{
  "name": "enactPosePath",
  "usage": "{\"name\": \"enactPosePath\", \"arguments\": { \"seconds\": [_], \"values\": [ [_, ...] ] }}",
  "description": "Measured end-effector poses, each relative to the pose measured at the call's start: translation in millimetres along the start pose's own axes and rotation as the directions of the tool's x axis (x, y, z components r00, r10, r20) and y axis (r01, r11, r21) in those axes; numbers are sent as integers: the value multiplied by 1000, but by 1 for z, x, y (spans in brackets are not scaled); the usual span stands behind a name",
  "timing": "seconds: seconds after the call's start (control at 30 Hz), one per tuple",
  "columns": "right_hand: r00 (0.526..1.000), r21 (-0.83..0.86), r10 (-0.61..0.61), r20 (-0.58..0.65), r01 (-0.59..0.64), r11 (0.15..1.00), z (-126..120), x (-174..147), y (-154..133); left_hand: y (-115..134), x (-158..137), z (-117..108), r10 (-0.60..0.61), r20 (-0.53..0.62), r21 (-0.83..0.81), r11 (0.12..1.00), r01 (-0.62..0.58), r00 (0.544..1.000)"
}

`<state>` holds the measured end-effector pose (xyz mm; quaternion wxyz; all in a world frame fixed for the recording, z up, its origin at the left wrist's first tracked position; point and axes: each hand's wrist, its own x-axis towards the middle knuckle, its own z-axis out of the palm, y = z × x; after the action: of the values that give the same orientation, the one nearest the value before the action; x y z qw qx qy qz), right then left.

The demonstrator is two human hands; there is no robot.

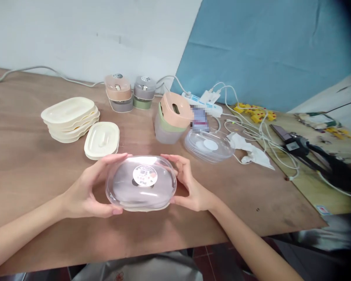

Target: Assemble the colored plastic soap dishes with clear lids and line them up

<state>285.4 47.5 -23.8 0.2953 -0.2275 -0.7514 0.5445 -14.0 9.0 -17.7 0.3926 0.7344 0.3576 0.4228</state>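
Observation:
Between my two hands is an oval plastic box with a clear lid (128,193), held just above the front of the table. A round white printed label (145,175) sits on the lid, grey shows through beneath it, and a cream rim peeks out along the near edge. My left hand (90,189) grips the left end, thumb at the near side and fingers at the far side. My right hand (190,187) clasps the right end in the same way. Beyond the box, a small stack of cream trays (101,139) lies closest to my left fingers.
Further left stands a taller stack of cream trays (68,113). Two lidded boxes, peach-grey (119,93) and grey-green (144,93), stand by the wall. Nested peach, green and grey shells (171,121) are mid-table, beside clear lids (210,146). A power strip (203,102), cables and crumpled tissue (248,148) lie right.

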Motion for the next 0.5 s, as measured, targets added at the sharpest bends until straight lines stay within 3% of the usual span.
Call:
{"name": "enactPosePath", "arguments": {
  "seconds": [0.13, 0.37, 0.5],
  "values": [
    [999, -55, -4, 45, 6, 998, 6, 0, 3, -3, 1, 0, -73, 107, 75, 995, 65, 992],
    [999, -230, 41, -36, -48, 972, 18, -1, 4, 5, 1, 6, -186, 50, 34, 982, 184, 981],
    [1000, -290, -9, -13, 5, 957, 10, -1, -5, 7, 2, 6, -195, 93, 20, 981, 194, 976]
  ]
}}
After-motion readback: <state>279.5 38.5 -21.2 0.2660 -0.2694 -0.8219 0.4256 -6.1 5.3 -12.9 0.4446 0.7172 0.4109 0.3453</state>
